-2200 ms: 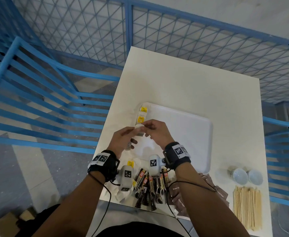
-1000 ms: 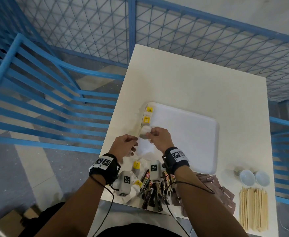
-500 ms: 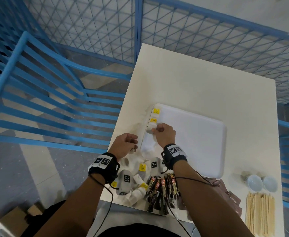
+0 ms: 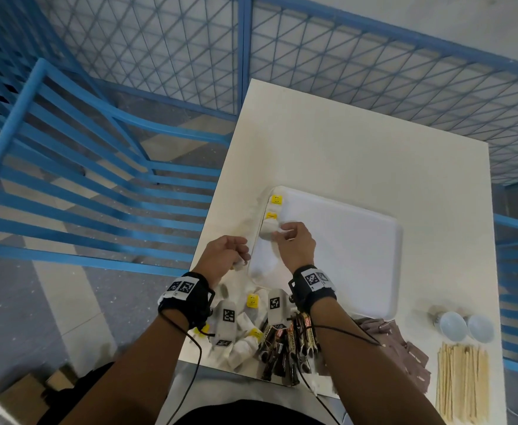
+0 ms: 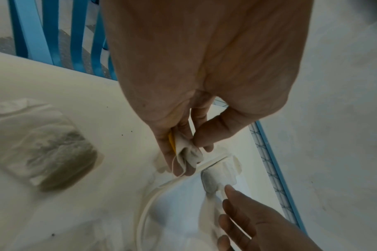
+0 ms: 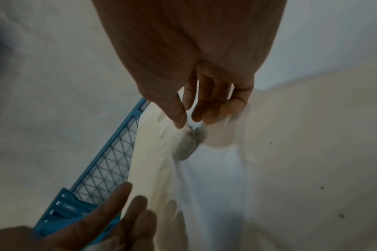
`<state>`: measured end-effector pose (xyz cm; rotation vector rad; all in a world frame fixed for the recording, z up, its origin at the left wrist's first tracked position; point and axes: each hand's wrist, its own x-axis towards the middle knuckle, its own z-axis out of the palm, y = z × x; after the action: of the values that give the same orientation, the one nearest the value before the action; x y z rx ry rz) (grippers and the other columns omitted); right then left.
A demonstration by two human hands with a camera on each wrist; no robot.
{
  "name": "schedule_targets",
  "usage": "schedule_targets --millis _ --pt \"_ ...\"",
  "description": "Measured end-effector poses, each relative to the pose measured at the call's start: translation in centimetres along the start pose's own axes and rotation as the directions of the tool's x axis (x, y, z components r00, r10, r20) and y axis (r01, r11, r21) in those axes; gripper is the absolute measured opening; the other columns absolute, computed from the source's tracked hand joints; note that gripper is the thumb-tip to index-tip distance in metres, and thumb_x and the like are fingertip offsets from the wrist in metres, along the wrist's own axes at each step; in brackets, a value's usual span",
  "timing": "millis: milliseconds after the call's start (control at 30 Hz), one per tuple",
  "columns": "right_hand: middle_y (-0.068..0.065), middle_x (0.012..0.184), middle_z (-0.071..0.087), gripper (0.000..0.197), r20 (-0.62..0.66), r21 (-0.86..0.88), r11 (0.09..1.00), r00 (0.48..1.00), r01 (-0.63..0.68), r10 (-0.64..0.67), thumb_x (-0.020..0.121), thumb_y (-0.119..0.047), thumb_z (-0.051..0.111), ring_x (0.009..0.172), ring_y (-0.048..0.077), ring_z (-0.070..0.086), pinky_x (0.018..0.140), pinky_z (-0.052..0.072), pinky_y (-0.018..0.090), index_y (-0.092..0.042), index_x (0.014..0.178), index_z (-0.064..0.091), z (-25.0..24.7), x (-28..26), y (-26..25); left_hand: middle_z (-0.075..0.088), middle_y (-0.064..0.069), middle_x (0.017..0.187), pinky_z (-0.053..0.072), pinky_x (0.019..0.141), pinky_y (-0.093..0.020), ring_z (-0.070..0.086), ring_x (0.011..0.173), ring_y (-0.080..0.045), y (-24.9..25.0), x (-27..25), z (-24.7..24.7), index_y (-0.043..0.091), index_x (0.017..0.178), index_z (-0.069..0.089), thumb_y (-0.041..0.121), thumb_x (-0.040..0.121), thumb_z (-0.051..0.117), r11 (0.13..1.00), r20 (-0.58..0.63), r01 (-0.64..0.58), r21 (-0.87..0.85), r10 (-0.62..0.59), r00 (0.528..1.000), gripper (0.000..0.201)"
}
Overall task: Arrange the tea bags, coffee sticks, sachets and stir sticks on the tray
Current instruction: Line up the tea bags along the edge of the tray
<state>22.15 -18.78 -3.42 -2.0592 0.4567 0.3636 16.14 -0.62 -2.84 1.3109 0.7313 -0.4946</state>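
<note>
R hand (image 4: 296, 243) had carried a tea bag (image 4: 267, 231) to the tray (image 4: 358, 240) at 9 o'clock & pinched it there, third in the row. L hand (image 4: 225, 256) had drawn back, pinching another bag (image 5: 186, 157) just off the rim; sticks and sachets weren't started.

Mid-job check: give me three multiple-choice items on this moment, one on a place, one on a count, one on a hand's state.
1. Where do the stir sticks lie?
A on the tray
B on the table, near right corner
C in the left hand

2. How many small white cups stand above the sticks?
A one
B two
C four

3. What does the left hand hold?
A nothing
B a coffee stick
C a tea bag

B: the sticks lie off the tray.
B: two cups stand side by side.
C: the left wrist view shows fingers pinching a bag.
</note>
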Motion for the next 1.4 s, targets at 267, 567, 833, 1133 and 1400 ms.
schedule_targets --millis 267,567,833,1133,1400 --pt "0.0 0.082 0.075 0.013 0.426 0.043 0.995 0.9 0.087 -0.097 0.09 -0.026 0.075 0.064 0.011 0.065 0.064 0.049 0.024 -0.016 0.097 0.071 -0.4 -2.4 -0.6 0.068 -0.015 0.109 0.052 0.069 -0.029 0.066 0.093 -0.026 0.6 -0.6 1.1 0.008 0.11 0.064 -0.028 0.087 0.041 0.991 0.038 -0.076 -0.113 0.08 0.996 0.049" --pt "0.013 0.083 0.076 0.024 0.476 0.156 0.988 0.875 0.01 -0.084 0.087 -0.018 0.077 0.068 0.02 0.07 0.058 0.051 0.028 -0.008 0.107 0.066 -1.9 -3.1 -0.7 0.067 -0.016 0.109 0.054 0.079 -0.031 0.066 0.097 -0.027 1.0 -1.4 2.8 0.003 0.116 0.063 -0.023 0.086 0.044 0.968 0.046 -0.049 -0.245 0.062 0.997 0.044" --pt "0.008 0.086 0.076 0.016 0.439 0.163 0.987 0.897 -0.014 -0.059 0.094 -0.018 0.069 0.07 0.016 0.07 0.063 0.054 0.032 -0.01 0.107 0.066 -3.3 -2.8 -0.3 0.078 -0.012 0.094 0.06 0.078 -0.031 0.073 0.087 -0.023 -0.1 -2.1 3.6 0.006 0.107 0.073 -0.007 0.093 0.063 0.974 0.021 -0.126 -0.188 0.132 0.991 0.022" --pt "0.003 0.086 0.076 0.019 0.348 0.21 0.976 0.937 -0.048 -0.029 0.09 -0.015 0.072 0.069 0.014 0.067 0.063 0.05 0.03 -0.011 0.108 0.066 -4.1 -2.3 0.4 0.073 -0.009 0.084 0.058 0.066 -0.026 0.069 0.077 -0.019 -0.1 -2.4 3.9 0.008 0.106 0.072 -0.013 0.089 0.065 0.976 -0.034 -0.146 -0.159 0.143 0.989 0.028" --pt "-0.012 0.124 0.064 0.047 0.377 0.014 0.989 0.916 0.145 -0.14 0.091 -0.009 0.062 0.11 0.012 0.06 0.097 0.047 0.026 -0.029 0.133 0.059 -4.1 -1.9 -0.2 0.076 -0.01 0.097 0.049 0.066 -0.028 0.066 0.084 -0.019 0.5 -2.7 3.6 0.014 0.105 0.074 -0.007 0.09 0.067 0.981 -0.054 -0.196 -0.003 0.196 0.979 0.027"
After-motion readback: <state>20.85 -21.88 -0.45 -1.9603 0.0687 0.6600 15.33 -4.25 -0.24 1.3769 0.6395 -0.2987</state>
